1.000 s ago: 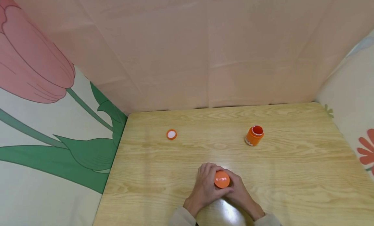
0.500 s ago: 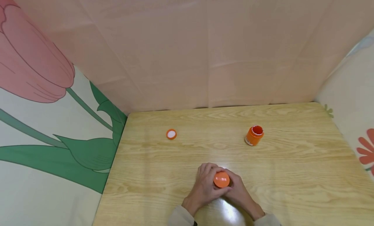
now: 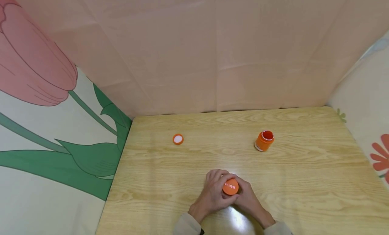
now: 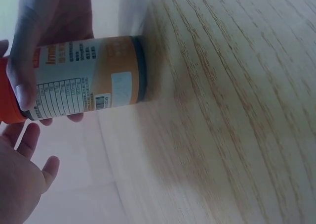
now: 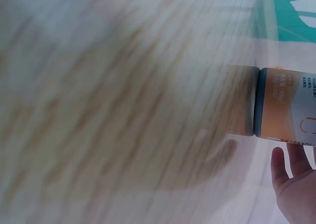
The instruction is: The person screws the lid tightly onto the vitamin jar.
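Right, two beige sleeves [image 3: 187,225] come in at the near side, and the left hand [image 3: 212,191] has its grip curled round an orange lid [image 3: 230,186], thumb on the near side. The right hand [image 3: 248,198] wraps below it, grip drawn in round the labelled bottle [image 4: 101,75], thumb laid across the body. That bottle stands upright on the table [image 3: 170,181], base touching the wood, roughly midway between the left and right edges, well apart from the far edge. Farther out on the right, there's a second orange bottle [image 3: 262,142], mouth open and facing up. Across to the left, near the far edge, an orange cap [image 3: 178,139] lies white inside up. Beyond, pink cloth [image 3: 182,59] rises behind the far edge.
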Motion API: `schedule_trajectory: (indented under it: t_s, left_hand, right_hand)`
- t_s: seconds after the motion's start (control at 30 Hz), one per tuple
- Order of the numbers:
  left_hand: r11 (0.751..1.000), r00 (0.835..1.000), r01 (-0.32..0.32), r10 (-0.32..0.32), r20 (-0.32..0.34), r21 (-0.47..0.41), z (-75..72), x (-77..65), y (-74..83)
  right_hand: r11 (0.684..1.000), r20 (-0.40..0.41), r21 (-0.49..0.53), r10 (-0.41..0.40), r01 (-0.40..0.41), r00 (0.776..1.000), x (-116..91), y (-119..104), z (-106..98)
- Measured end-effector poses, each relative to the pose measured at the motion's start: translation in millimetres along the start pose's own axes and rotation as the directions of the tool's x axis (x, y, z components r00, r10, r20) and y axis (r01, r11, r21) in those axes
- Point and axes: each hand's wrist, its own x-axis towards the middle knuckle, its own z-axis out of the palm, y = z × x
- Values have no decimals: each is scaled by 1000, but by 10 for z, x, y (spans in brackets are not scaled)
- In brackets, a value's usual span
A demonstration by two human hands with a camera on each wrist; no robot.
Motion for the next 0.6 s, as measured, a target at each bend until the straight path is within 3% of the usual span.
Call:
schedule_trajectory:
  t_s: [0.2, 0.6]
  left_hand:
    - [999, 999, 16, -15, -41, 27, 20, 3, 7]
    - [986, 987, 138, -129, -91, 96, 62, 11, 63]
  right_hand:
    - [1000, 5, -12, -27, 27, 1000, 5, 7, -6]
    - [994, -11, -10, -107, 107, 994, 8, -4, 7]
